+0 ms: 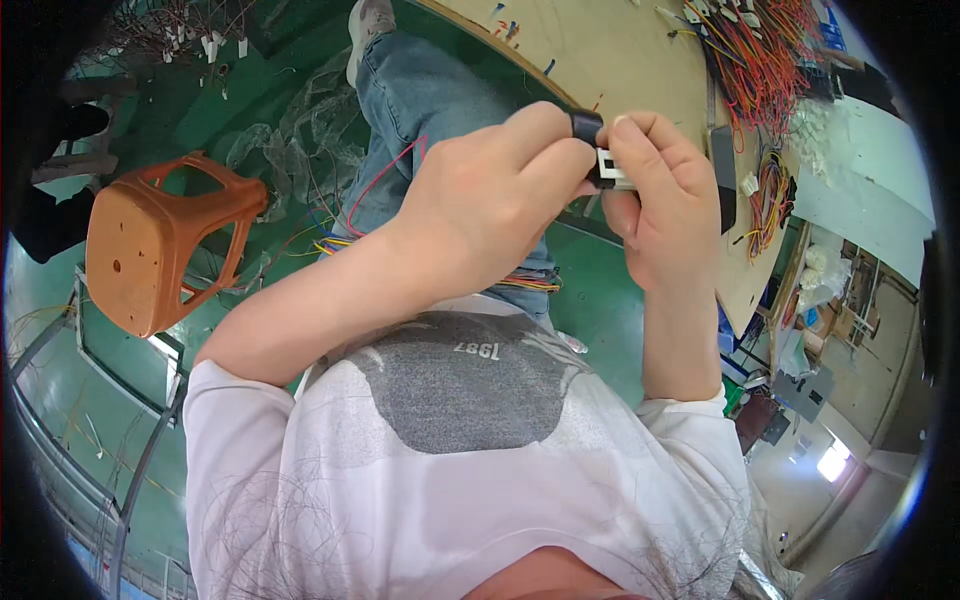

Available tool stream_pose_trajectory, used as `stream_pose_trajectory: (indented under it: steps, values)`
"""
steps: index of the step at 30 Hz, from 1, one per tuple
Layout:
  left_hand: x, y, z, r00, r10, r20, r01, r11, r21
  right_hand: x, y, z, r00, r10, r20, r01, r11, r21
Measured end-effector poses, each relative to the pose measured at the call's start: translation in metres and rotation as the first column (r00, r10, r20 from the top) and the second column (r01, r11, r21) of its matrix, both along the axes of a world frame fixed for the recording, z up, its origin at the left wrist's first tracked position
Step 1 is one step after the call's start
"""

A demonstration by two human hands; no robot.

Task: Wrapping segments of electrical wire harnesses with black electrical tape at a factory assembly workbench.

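My left hand and my right hand meet above the lap. Between their fingertips is a small white plastic connector, with a black part against its left side. The right thumb and fingers pinch the connector from the right. The left fingers are closed on its left side; that thumb is mostly hidden. A black band sits at the tip of a left finger. Below the left hand a red wire loops over my jeans. A bundle of coloured wires lies across the lap.
A tan worktable stands ahead and right, bearing a heap of red and yellow wires and a smaller wire bundle. On the green floor to the left is an orange stool, with clear plastic film beyond it.
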State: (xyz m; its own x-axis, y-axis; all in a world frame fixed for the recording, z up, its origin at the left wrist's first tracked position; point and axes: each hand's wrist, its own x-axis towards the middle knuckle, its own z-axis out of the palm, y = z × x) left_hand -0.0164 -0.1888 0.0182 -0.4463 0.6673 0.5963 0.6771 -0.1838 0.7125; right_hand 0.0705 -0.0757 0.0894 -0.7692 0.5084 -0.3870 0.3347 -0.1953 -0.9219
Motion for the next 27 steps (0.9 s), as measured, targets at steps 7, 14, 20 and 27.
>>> stream_pose_trajectory:
  steps: [7, 14, 20, 27]
  values:
    - [0.005, -0.005, 0.001, 0.767, -0.085, 0.636, 0.130, 0.991, -0.024, 0.002, 0.000, -0.002, 0.990, 0.127, -0.060, -0.105, 0.953, 0.283]
    - [-0.003, -0.011, 0.016, -0.485, -0.063, 0.872, 0.516, 0.784, 0.344, 0.004, 0.001, -0.007, 0.967, 0.201, -0.156, -0.133, 0.922, 0.365]
    - [0.001, -0.011, 0.019, -0.646, -0.068, 0.760, 0.448, 0.773, 0.450, 0.005, 0.003, -0.004, 0.971, 0.197, -0.136, -0.138, 0.925, 0.354]
    - [0.000, -0.004, 0.016, -0.570, -0.157, 0.806, 0.363, 0.832, 0.419, 0.006, 0.003, -0.003, 0.963, 0.261, -0.071, -0.206, 0.877, 0.434]
